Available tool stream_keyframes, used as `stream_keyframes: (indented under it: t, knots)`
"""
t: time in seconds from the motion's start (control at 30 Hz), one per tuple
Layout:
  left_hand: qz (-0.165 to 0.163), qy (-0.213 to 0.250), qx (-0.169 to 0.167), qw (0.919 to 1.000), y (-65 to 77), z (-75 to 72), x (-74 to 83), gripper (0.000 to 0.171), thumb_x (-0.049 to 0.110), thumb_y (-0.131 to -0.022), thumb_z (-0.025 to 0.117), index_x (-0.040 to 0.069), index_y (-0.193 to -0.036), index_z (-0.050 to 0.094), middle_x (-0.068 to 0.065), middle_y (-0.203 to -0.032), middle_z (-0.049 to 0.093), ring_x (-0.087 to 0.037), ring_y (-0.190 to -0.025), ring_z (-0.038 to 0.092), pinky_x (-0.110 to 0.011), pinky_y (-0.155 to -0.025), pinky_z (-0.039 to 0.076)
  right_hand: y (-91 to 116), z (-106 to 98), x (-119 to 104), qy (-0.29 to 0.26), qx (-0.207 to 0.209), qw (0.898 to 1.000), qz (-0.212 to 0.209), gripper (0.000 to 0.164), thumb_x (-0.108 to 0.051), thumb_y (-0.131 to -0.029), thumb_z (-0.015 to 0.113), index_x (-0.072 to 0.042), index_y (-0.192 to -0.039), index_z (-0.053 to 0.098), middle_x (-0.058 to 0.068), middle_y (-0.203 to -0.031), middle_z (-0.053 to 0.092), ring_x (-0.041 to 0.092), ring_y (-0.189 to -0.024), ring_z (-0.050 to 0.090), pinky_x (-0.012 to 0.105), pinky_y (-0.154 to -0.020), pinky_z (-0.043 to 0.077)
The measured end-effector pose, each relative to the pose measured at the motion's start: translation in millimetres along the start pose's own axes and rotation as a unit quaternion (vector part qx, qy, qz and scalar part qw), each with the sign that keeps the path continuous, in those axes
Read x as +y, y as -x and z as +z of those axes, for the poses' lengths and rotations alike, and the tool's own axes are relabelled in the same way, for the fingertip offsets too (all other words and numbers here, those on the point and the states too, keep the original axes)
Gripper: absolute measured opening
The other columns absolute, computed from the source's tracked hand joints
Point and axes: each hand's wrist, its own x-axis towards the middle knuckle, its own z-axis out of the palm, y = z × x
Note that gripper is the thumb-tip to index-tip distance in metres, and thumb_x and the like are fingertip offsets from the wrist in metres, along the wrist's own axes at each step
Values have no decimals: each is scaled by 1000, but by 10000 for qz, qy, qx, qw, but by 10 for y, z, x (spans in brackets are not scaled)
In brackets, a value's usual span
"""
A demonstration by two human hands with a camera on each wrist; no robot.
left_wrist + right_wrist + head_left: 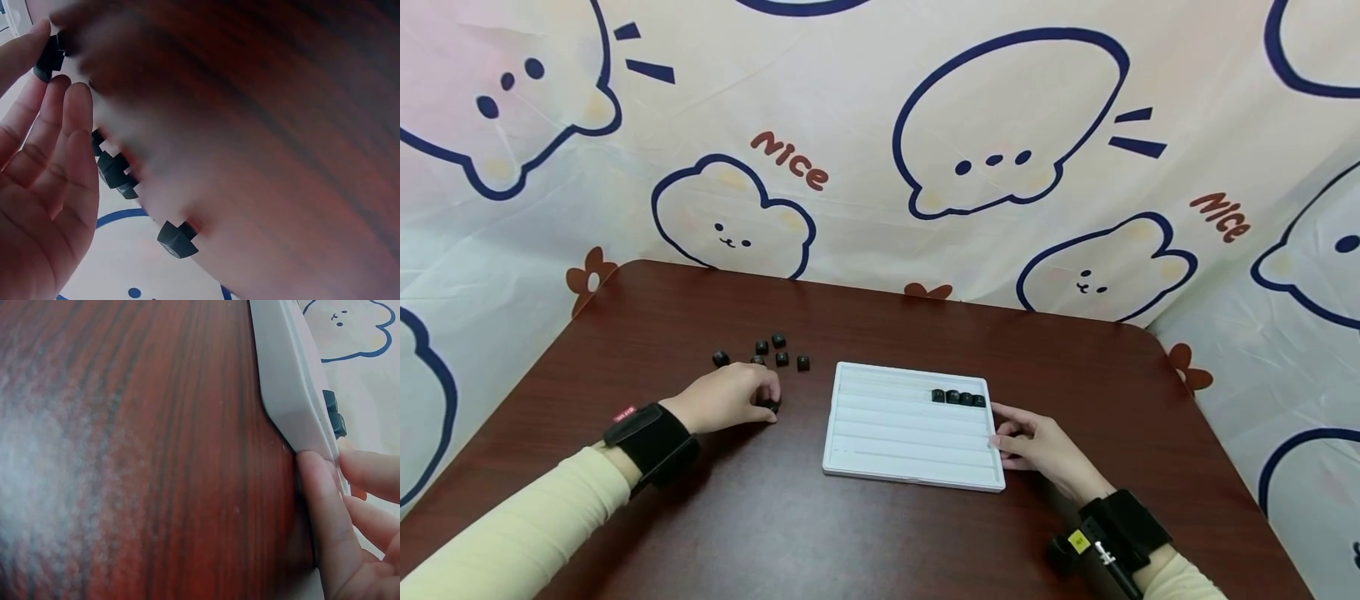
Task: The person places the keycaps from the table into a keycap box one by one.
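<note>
My left hand (pixel 730 396) pinches a small black keycap (pixel 50 57) between thumb and index finger, low over the table left of the tray. Several more black keycaps (pixel 782 359) lie loose just beyond that hand; one keycap (pixel 177 239) sits apart from the others in the left wrist view. A white tray (pixel 910 479) with shallow parallel rows lies in front of me, and a short line of keycaps (pixel 958 398) sits in an upper row at its right end. My right hand (pixel 1037 446) grips the tray's right edge, thumb (pixel 319 478) against the rim.
The dark brown wooden table (pixel 760 517) carries everything. Behind it and at both sides hangs a pale cloth (pixel 865 100) with cartoon outlines. Black straps (pixel 651 442) wrap both wrists.
</note>
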Motion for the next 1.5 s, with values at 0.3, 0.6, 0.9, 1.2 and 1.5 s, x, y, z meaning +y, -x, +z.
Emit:
stream_keyframes:
  t: [0.3, 0.6, 0.9, 1.2, 1.5]
  knots:
    - [-145, 263, -18, 9995, -27, -24, -8, 15, 7, -87, 82, 12, -100, 75, 3, -95, 67, -11, -78, 56, -28, -70, 51, 0, 1, 0, -51, 2, 10000, 1, 65, -4, -96, 71, 5, -153, 41, 16, -106, 57, 21, -79, 62, 32, -72, 60]
    - [-306, 620, 76, 9976, -64, -65, -1, 21, -4, -88, 73, 10, -103, 77, -4, -106, 69, -18, -92, 63, -38, -82, 56, -2, 5, 4, -28, 33, 10000, 17, 65, -4, -96, 71, 5, -153, 41, 15, -106, 57, 21, -79, 61, 32, -71, 60]
    - [-352, 915, 118, 9951, -129, -79, 73, 23, -9, -87, 71, 6, -102, 79, -7, -108, 69, -19, -94, 63, -32, -76, 55, 8, 3, -2, -45, 35, 10000, 33, 66, -5, -96, 72, 4, -153, 41, 16, -107, 57, 21, -80, 62, 31, -72, 60]
    - [-820, 1184, 173, 9894, -204, -64, 165, 16, 2, -87, 81, 9, -101, 80, -7, -111, 69, -22, -96, 62, -34, -78, 55, 0, 2, -2, -60, 10, 10000, 16, 64, -1, -96, 70, 6, -152, 41, 15, -105, 57, 21, -79, 63, 33, -72, 60]
    - [-706, 1443, 405, 9862, -355, -11, 335, 26, 2, -87, 80, 5, -112, 72, -2, -100, 71, -20, -96, 64, -41, -90, 56, 24, 10, -14, -44, 86, 9999, 62, 63, -2, -96, 71, 5, -152, 43, 15, -105, 57, 21, -80, 63, 33, -72, 61]
